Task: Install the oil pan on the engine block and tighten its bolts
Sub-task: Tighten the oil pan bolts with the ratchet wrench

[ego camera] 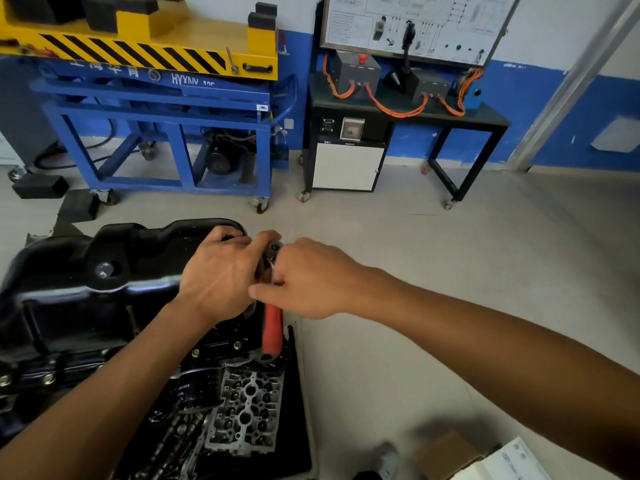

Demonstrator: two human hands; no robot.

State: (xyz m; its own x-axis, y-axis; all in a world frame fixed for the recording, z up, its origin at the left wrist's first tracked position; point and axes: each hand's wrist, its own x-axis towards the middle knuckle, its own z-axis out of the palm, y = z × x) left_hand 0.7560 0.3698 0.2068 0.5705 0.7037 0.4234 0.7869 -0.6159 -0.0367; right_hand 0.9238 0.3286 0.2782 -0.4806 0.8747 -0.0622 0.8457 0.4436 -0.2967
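The oil pan (pixel 69 271) is sitting on the engine block (pixel 31 344), directly left of both grips. The left grip (pixel 221 271) is curling at the pan's far corner, with its thumb closing on the head of the ratchet (pixel 272 329), probably to keep the socket seated on a bolt hidden beneath the hand. The right grip (pixel 304 275) is wrapping the ratchet's shank just beside it. The red handle is projecting free, nearer the person than both grips. Seated bolts (pixel 48 377) are showing along the flange, well left of the grips. Below the grips, a black tray (pixel 294 427) is holding a silver cast part (pixel 246 410) and loose metal pieces. A cardboard box (pixel 446 455) is standing below the right grip; its contents cannot be told.
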